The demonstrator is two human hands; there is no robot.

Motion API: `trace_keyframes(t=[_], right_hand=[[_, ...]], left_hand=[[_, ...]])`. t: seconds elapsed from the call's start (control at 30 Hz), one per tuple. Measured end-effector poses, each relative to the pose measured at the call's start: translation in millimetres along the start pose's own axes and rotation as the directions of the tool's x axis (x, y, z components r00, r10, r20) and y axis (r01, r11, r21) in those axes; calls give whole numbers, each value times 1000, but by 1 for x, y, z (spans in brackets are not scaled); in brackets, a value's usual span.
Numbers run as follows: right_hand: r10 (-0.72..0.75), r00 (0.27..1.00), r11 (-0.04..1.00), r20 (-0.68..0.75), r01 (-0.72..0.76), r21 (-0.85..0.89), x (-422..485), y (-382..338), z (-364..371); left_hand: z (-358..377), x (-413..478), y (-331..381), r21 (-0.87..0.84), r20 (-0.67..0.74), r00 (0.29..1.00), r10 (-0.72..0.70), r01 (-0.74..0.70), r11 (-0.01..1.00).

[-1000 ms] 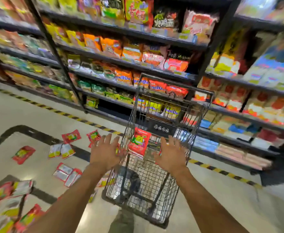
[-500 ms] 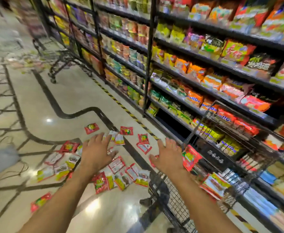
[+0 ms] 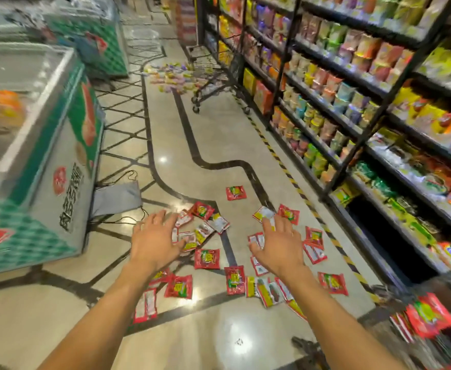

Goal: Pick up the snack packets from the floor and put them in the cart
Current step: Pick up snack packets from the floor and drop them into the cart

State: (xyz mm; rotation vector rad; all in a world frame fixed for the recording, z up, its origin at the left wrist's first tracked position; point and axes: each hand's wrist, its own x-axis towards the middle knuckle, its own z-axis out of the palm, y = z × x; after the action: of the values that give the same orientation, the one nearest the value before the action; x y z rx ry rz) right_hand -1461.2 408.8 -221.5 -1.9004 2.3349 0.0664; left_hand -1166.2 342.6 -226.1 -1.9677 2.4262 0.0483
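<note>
Head view shows both arms stretched out over the scattered snack packets (image 3: 207, 259), which lie flat on the polished floor (image 3: 192, 145), some overlapping, some alone. The left hand (image 3: 156, 243) and the right hand (image 3: 279, 248) have their fingers spread wide and hold nothing; whether any fingertip touches a packet cannot be told.

The cart (image 3: 430, 355) sits at the lower right edge, blurred, with red packets already inside it. Because it stands off to the person's right and almost out of sight, a packet tossed without looking could miss the basket and land back on the floor.

The packets look thin and glossy, so on this shiny floor they would likely slide away from a pinch rather than lift. Where they overlap, a grab may pull up several, and loose ones could drop on the way over.

Packets lie near the person's feet, and stepping on one risks a slip or a burst pack. A dark cord by the grey bag (image 3: 117, 196), beside the freezer (image 3: 45, 161), could also catch a foot.
</note>
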Motion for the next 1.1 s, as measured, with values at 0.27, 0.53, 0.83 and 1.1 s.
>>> trace_keyframes(t=[0.27, 0.53, 0.83, 1.1], right_hand=[[-118, 992, 992, 46, 119, -29, 62, -167, 26], [-230, 961, 971, 154, 238, -36, 106, -261, 66], [-318, 907, 943, 277, 332, -3, 193, -303, 141], [-344, 872, 934, 348, 357, 27, 276, -322, 218]], left_hand=[[24, 23, -158, 18, 56, 995, -77, 76, 997], [64, 37, -243, -37, 118, 979, -167, 172, 984], [141, 82, -282, 0, 232, 933, -276, 284, 959], [224, 145, -295, -6, 321, 889, -326, 346, 938]])
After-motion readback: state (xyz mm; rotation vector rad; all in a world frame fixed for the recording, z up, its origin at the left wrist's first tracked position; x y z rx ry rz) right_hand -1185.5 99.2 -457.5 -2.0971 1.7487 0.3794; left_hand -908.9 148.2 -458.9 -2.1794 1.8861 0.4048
